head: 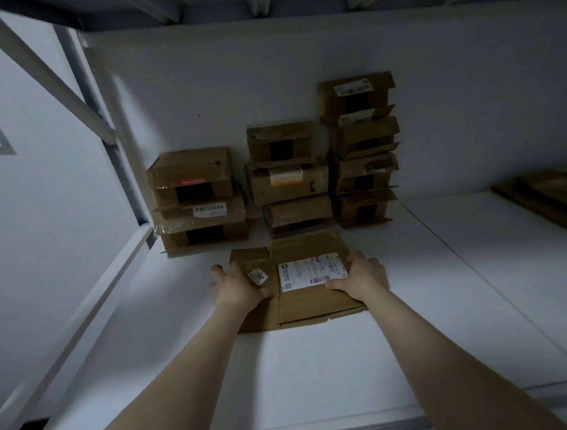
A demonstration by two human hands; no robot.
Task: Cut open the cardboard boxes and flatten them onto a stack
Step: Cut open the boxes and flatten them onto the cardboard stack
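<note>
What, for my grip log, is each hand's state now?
Left hand: grips the flattened box by its left flap.
Right hand: open, pressing its right edge.

White table (313, 368), flattened box (311, 305) mid-table, three stacks of boxes (287, 182) behind, flat cardboard (545, 196) far right
</note>
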